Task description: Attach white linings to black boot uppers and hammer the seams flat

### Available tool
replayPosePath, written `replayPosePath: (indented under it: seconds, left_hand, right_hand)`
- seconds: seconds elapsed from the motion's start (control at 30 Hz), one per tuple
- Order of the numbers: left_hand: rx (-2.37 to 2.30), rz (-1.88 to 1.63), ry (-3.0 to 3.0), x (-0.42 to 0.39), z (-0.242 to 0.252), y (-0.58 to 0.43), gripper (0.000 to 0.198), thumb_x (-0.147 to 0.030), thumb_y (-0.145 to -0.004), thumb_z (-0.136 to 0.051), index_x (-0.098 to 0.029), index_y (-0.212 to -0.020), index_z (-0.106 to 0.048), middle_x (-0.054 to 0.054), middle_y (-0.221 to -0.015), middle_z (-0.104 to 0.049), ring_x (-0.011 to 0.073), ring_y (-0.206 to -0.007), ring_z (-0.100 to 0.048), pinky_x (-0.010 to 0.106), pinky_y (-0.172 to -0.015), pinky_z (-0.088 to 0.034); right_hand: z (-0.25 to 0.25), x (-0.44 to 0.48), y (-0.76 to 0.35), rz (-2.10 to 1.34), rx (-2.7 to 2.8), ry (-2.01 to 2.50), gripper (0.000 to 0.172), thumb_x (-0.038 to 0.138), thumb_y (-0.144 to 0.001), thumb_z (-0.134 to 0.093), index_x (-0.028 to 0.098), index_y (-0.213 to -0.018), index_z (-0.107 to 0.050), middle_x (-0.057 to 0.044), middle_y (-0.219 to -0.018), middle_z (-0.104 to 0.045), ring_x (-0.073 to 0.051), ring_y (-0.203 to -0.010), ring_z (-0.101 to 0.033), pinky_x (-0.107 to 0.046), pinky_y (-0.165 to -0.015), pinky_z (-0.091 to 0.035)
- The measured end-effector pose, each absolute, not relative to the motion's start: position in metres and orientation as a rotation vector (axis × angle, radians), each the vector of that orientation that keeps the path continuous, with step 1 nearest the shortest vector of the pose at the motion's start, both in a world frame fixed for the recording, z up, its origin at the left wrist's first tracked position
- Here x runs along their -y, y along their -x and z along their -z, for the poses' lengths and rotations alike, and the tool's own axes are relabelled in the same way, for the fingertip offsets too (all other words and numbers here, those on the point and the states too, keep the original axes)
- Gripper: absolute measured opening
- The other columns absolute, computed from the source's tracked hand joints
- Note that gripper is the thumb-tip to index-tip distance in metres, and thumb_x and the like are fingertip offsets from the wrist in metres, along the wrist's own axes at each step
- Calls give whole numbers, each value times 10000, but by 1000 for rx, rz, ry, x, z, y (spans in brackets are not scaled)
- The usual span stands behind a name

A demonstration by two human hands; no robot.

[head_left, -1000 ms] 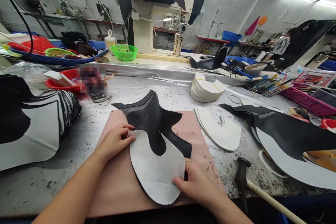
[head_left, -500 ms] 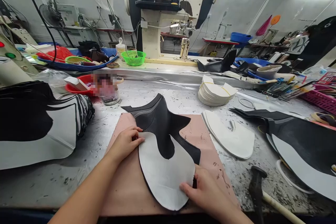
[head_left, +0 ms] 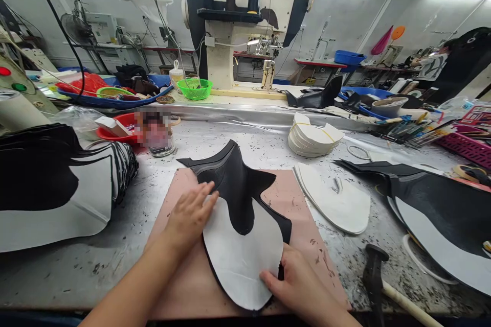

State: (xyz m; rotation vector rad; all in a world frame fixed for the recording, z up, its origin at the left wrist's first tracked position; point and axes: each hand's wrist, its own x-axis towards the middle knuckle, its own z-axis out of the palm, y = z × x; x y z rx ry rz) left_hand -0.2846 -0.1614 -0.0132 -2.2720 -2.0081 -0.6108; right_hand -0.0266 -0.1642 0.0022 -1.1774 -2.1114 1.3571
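Note:
A black leather shoe upper (head_left: 230, 171) lies in front of me, with a white lining piece (head_left: 241, 265) over its rounded near end. Beneath both is a pinkish-brown mat (head_left: 176, 286). My left hand (head_left: 195, 209) rests on the upper left of the white piece, fingers stretched flat and reaching onto the black leather. At the lower right edge, my right hand (head_left: 289, 281) pinches the shoe upper, thumb on the white face and the other fingers under the rim.
A hammer (head_left: 375, 271) lies at the front right. White cut pieces (head_left: 337, 202) and another black-and-white stack (head_left: 441, 204) are to the right. A thick pile of uppers (head_left: 92, 194) stands left. Behind are a jar (head_left: 163, 143) and a sewing machine (head_left: 220, 56).
My left hand has gone from gripping the left edge to lying with fingers spread over the upper. My right hand keeps its pinch at the lower right edge.

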Motion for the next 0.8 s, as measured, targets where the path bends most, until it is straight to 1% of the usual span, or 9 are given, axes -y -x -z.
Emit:
replayPosePath:
  seconds: [0.07,0.1,0.17,0.27,0.4,0.5,0.6,0.67,0.8]
  left_hand:
    - [1922,529,2350,173,17,265,343,-164,-849,-383,-174,-1126,-585,120,-1267,-548,277,-1193,-478,442,-973,-375]
    - [1867,484,2371,181,19,255,353,-226,-859,-400,-152,-1157,-572,134,-1257,-555,290,-1177,-492,440,-954,-390]
    - [1703,363,2383,199,21,236,492,-410,-856,-436,-121,-1249,-504,152,-1296,-514,319,-1182,-481,450,-940,-388]
    - [1355,218,2408,220,20,220,631,-535,-841,-423,-173,-1356,-376,105,-1345,-469,290,-1198,-465,409,-954,-348]
    - [1120,178,2432,223,11,219,575,-511,-854,-418,-288,-1376,-329,24,-1315,-511,247,-1127,-521,360,-910,-348]
    - [1019,182,2432,214,9,222,531,-513,-872,-396,-310,-1362,-354,1,-1264,-560,225,-1080,-547,333,-874,-367]
    - [922,211,2428,205,10,224,495,-519,-885,-380,-311,-1334,-403,4,-1188,-619,205,-1038,-568,305,-851,-383]
    - [880,228,2440,199,10,225,459,-498,-887,-391,-308,-1301,-447,15,-1142,-644,196,-1040,-564,287,-858,-388]
    - [786,276,2497,185,7,221,300,-294,-849,-466,-309,-1135,-555,27,-1076,-662,185,-1060,-549,270,-886,-388]
  right_hand:
    - [-3,164,27,-1350,2108,1180,204,70,-670,-515,169,-821,-610,-51,-920,-621,-202,-820,-582,-263,-702,-453]
    - [-4,164,27,-1355,2100,1180,253,59,-658,-515,171,-863,-612,-53,-937,-628,-206,-838,-584,-268,-718,-456]
    - [-6,161,26,-1405,2067,1149,370,48,-639,-523,179,-977,-596,-52,-995,-635,-207,-880,-586,-272,-751,-459]
    - [-13,147,25,-1511,2037,1087,451,95,-659,-564,194,-1099,-541,-43,-1027,-641,-206,-916,-591,-282,-778,-461]
    - [-20,114,22,-1363,2071,1269,325,204,-702,-603,191,-1024,-567,-55,-991,-650,-222,-929,-592,-316,-790,-447]
    - [-17,89,21,-1294,2043,1388,342,220,-675,-652,182,-1005,-569,-63,-960,-655,-216,-887,-603,-305,-737,-452]
    - [-8,74,21,-1381,1997,1399,339,135,-649,-653,176,-973,-562,-20,-806,-667,-170,-729,-617,-253,-611,-444]
    - [-4,69,22,-1367,1978,1404,298,72,-637,-627,175,-911,-568,7,-731,-657,-148,-687,-610,-226,-582,-429]
    - [-1,66,25,-1292,1988,1405,271,23,-606,-589,179,-826,-570,28,-689,-632,-125,-637,-584,-198,-533,-397]
